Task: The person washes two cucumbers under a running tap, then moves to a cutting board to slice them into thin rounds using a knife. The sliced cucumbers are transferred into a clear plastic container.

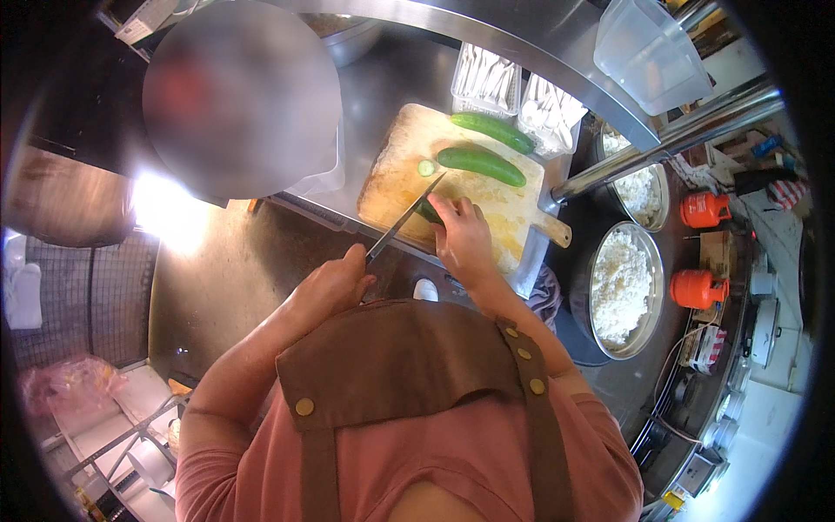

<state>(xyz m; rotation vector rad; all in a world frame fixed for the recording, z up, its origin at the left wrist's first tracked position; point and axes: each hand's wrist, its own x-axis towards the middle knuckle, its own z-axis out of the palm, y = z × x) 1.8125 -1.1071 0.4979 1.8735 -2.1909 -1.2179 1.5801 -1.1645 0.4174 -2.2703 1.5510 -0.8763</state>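
My left hand [333, 282] grips the handle of a kitchen knife [399, 225], its blade slanting up and right over a wooden cutting board [391, 189]. At the blade's right side, my right hand [466, 235] holds a dark green cucumber [428, 210], mostly hidden beneath the fingers. Just beyond the knife tip lies a small, pale cut cucumber piece [426, 168]. Two whole-looking cucumbers rest farther back on the board: the nearer cucumber [481, 166] and the farther cucumber [492, 130].
Behind the board stand a basket of white plastic cutlery [486, 81] and a second cutlery container [551, 121]. A metal post [665, 156] rises at right, near bowls of white food [623, 290] and orange gas cylinders [699, 289]. A large blurred circle covers the upper left.
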